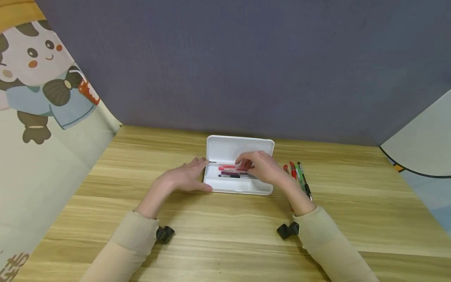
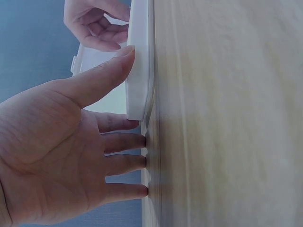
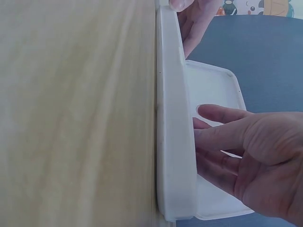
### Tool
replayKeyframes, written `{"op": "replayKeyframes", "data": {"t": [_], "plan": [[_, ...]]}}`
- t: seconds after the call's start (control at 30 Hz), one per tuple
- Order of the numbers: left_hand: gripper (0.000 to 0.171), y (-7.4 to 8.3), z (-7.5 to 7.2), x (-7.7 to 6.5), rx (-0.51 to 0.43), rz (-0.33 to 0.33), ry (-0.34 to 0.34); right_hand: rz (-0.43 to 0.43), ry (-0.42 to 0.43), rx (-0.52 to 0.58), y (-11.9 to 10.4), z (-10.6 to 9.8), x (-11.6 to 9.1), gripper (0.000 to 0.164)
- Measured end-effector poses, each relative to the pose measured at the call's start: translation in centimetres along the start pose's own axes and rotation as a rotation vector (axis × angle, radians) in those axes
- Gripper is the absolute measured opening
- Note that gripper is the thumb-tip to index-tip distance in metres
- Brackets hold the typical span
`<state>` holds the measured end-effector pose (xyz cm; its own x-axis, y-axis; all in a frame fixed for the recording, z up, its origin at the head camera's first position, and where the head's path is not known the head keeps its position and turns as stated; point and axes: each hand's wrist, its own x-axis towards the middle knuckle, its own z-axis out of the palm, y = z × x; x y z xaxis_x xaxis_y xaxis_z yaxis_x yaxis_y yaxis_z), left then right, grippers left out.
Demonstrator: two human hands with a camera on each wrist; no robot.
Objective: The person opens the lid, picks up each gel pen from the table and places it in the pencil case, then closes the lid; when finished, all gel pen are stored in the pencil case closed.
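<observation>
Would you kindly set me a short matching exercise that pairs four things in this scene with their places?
Column 1
1. Left hand
2. Right hand
3. Lid
4. Loose pens

Column 2
A. On the table, to the right of the white case
B. At the left end of the case
C. Raised along the far side of the case
D. Reaching into the case

Right pairs: 1-B, 2-D, 3-C, 4-A
</observation>
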<state>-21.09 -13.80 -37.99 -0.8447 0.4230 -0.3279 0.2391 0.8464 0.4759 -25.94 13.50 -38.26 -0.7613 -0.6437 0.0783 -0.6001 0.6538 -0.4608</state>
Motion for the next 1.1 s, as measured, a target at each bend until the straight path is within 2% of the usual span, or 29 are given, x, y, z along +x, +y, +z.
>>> {"op": "replayKeyframes", "data": {"t": [0.1,0.27,0.4,0.57,0.8,0.93,1.1], "plan": [[0.097,-0.8,0.5,-1.3,0.024,0.026,-0.016,0.025,0.044,0.011,-1.6,1.3,-1.2,0.032],[0.098,-0.8,0.5,-1.4,0.023,0.027,-0.013,0.007,0.093,0.048,-1.7,0.4,-1.7,0.027],[0.099,-0.8,0.5,-1.4,0.025,0.021,-0.019,0.027,0.130,0.089,-1.4,-0.7,-2.9,0.026],[0.098,-0.7,0.5,-1.4,0.025,0.020,-0.017,0.063,0.185,0.133,0.0,-1.8,-5.0,0.028],[0.097,-0.7,0.6,-1.2,0.027,0.017,-0.019,0.139,0.233,0.088,3.2,-3.2,-8.4,0.036],[0.097,-0.7,0.6,-1.2,0.026,0.015,-0.020,0.184,0.228,0.071,4.8,-3.8,-10.2,0.042],[0.096,-0.7,0.6,-1.2,0.023,0.006,-0.023,0.213,0.153,0.093,6.6,-4.3,-11.9,0.057]]}}
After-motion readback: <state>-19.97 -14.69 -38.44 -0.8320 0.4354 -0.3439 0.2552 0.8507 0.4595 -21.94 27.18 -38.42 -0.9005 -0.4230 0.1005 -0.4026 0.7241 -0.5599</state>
